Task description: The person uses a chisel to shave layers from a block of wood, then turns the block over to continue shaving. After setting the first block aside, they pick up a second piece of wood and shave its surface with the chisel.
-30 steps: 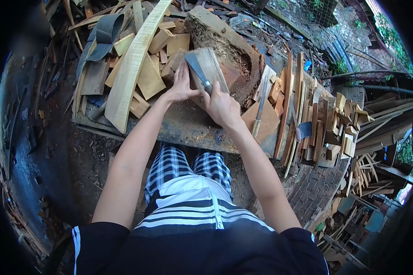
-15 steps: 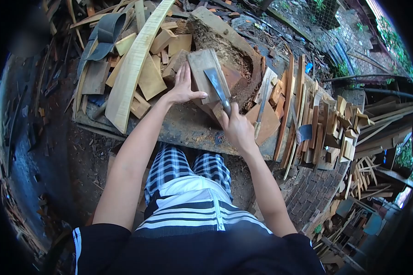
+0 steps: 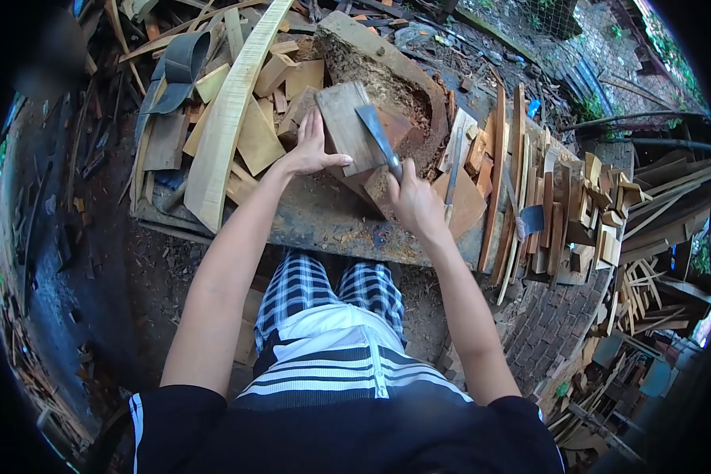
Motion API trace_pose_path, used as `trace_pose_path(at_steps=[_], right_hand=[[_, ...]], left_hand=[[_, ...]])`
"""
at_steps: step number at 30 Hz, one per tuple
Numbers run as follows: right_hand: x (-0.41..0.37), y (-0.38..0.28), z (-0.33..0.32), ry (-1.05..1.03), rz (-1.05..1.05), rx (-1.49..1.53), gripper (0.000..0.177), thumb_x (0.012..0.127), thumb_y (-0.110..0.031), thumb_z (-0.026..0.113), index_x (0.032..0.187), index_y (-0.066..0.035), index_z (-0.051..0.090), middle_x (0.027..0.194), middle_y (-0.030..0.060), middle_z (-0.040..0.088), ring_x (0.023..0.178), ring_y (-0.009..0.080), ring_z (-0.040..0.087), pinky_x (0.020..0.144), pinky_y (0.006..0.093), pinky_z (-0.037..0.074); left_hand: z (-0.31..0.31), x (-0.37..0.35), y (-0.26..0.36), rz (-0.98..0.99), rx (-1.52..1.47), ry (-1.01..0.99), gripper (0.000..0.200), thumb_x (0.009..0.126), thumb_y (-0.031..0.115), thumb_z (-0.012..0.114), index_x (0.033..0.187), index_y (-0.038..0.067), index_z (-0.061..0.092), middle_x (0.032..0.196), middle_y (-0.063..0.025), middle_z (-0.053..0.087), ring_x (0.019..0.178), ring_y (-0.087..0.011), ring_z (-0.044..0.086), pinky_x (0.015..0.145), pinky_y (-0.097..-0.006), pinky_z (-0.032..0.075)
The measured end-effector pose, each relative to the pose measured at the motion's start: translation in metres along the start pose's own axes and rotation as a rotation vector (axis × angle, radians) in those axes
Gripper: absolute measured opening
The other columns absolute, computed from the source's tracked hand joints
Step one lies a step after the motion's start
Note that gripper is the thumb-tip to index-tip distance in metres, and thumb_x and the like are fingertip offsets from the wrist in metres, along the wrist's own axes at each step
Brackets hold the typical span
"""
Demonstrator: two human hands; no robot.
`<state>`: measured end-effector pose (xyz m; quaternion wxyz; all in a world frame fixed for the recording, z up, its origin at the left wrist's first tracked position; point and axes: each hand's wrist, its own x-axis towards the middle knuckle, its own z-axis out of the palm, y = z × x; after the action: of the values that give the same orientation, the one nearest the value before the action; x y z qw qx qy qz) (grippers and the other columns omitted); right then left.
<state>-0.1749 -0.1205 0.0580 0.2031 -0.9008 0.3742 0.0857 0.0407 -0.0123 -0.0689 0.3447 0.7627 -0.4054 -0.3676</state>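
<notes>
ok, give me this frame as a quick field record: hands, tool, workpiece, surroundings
left hand: open, fingers flat against the wooden block, thumb across its top face
right hand: closed on the handle of a broad-bladed knife
knife: blade slants across the block's top face
block: rests among wood pieces on the workbench, in front of a rough log
surroundings: long curved plank to the left; wood offcuts stacked to the right

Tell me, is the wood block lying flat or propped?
Propped, seemingly: the wood block leans against the stump, left hand steadying it.
</notes>
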Motion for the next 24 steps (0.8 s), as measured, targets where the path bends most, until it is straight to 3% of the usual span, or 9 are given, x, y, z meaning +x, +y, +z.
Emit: trace_pose_path(at_steps=[2,4,8,10,14,17,20,24], right_hand=[[0.035,-0.009,0.003,0.018,-0.013,0.032,0.035,0.099,-0.039,0.047,0.112,-0.007,0.044,0.083,0.0274,0.068,0.081,0.0477,0.067,0.072,0.0575,0.052],[0.060,-0.012,0.006,0.048,-0.043,0.022,0.037,0.099,-0.040,0.047,0.114,-0.007,0.045,0.086,0.0273,0.068,0.083,0.0480,0.067,0.074,0.0576,0.052],[0.039,0.002,0.002,0.066,-0.069,0.042,0.037,0.099,-0.041,0.047,0.111,-0.007,0.046,0.084,0.0278,0.068,0.081,0.0477,0.067,0.072,0.0575,0.053],[0.000,0.017,0.000,-0.020,-0.012,0.090,0.036,0.099,-0.041,0.047,0.110,-0.007,0.046,0.079,0.0280,0.067,0.078,0.0473,0.067,0.068,0.0574,0.053],[-0.058,0.040,0.010,0.002,-0.003,0.040,0.034,0.098,-0.040,0.049,0.109,-0.009,0.045,0.074,0.0271,0.066,0.073,0.0465,0.067,0.063,0.0575,0.052],[-0.052,0.035,0.009,0.027,0.019,0.025,0.033,0.098,-0.040,0.050,0.108,-0.009,0.045,0.073,0.0263,0.066,0.072,0.0461,0.066,0.062,0.0572,0.052],[-0.028,0.021,0.009,0.071,0.029,0.047,0.032,0.097,-0.038,0.051,0.105,-0.008,0.045,0.073,0.0260,0.066,0.071,0.0457,0.067,0.062,0.0560,0.052],[-0.044,0.025,0.008,0.101,0.012,0.020,0.031,0.097,-0.037,0.051,0.105,-0.008,0.045,0.072,0.0251,0.067,0.070,0.0452,0.067,0.062,0.0556,0.053]], left_hand=[[0.013,0.016,-0.028,-0.009,0.100,0.027,0.152,0.061,0.073,0.076,0.149,-0.009,-0.017,0.158,-0.0307,-0.012,0.148,-0.0418,-0.013,0.121,-0.0477,-0.002],[-0.003,0.005,-0.007,-0.011,0.087,0.000,0.152,0.061,0.073,0.076,0.149,-0.009,-0.017,0.158,-0.0309,-0.012,0.148,-0.0420,-0.014,0.121,-0.0481,-0.002],[-0.011,-0.003,0.008,-0.040,0.064,-0.036,0.152,0.061,0.074,0.075,0.149,-0.009,-0.017,0.158,-0.0316,-0.012,0.148,-0.0426,-0.014,0.121,-0.0493,-0.001],[-0.008,-0.002,0.005,-0.035,0.055,-0.030,0.151,0.061,0.074,0.075,0.149,-0.010,-0.016,0.158,-0.0318,-0.012,0.148,-0.0425,-0.014,0.121,-0.0493,-0.001],[-0.009,-0.005,0.009,-0.064,0.033,-0.031,0.151,0.061,0.074,0.075,0.149,-0.010,-0.015,0.158,-0.0324,-0.011,0.148,-0.0425,-0.014,0.121,-0.0490,0.000],[-0.008,-0.001,0.007,-0.069,0.094,-0.018,0.149,0.062,0.071,0.076,0.151,-0.004,-0.015,0.159,-0.0297,-0.009,0.149,-0.0394,-0.010,0.121,-0.0471,0.002],[-0.014,-0.006,0.015,-0.015,0.065,-0.025,0.150,0.062,0.073,0.075,0.149,-0.009,-0.014,0.158,-0.0321,-0.010,0.148,-0.0429,-0.012,0.121,-0.0485,0.000],[-0.019,-0.011,0.029,-0.011,0.060,-0.027,0.150,0.062,0.073,0.075,0.149,-0.009,-0.015,0.159,-0.0309,-0.010,0.148,-0.0423,-0.012,0.121,-0.0485,0.001]])
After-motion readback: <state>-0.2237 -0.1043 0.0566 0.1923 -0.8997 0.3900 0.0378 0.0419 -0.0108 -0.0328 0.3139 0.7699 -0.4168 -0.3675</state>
